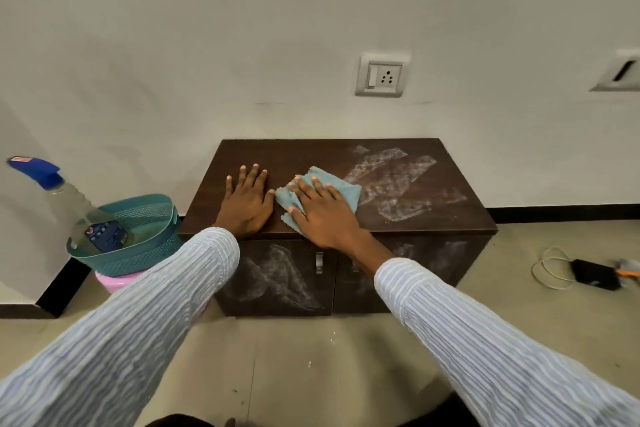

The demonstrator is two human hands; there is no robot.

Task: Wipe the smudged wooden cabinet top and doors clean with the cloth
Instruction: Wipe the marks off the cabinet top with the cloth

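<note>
At centre frame, the right hand point(320, 208) is lying flat, fingers spread, pressing the light blue cloth point(341, 192) onto the dark wooden cabinet top point(398, 184). The left hand point(247, 203) is resting open and empty, palm down, just left of the cloth. White smudges point(391, 177) are covering the top's right half, and more are showing on the cabinet doors point(277, 277) below. At left frame, a spray bottle point(79, 208) is leaning in a teal basket point(145, 246).
</note>
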